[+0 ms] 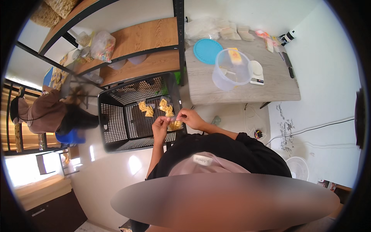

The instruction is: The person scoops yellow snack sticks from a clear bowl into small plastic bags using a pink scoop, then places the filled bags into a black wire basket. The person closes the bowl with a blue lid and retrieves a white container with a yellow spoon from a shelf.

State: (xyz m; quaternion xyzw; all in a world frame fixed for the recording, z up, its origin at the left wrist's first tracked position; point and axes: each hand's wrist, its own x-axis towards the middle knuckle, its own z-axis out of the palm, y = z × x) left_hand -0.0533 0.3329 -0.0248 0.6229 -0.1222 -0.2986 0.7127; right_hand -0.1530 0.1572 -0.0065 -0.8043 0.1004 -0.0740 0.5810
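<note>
Between my two hands is a small clear plastic bag of yellow snack pieces point(175, 125). My left hand point(161, 125) pinches its top edge on one side, and my right hand point(189, 117) grips the same edge on the other. The bag hangs over the near right side of a large black plastic crate point(107, 148) with perforated walls. Inside the crate, filled snack bags point(145, 108) lie on the floor to the left. More filled bags point(166, 107) rest to their right, just beyond my hands.
A grey wood-grain table point(203, 92) at right bears a clear tub point(232, 71), a blue lid point(207, 51) and a white kitchen scale point(256, 72). Behind the crate stands a shelf rack point(145, 34). A co-worker point(46, 108) sits at far left. A cable point(252, 121) trails over the floor.
</note>
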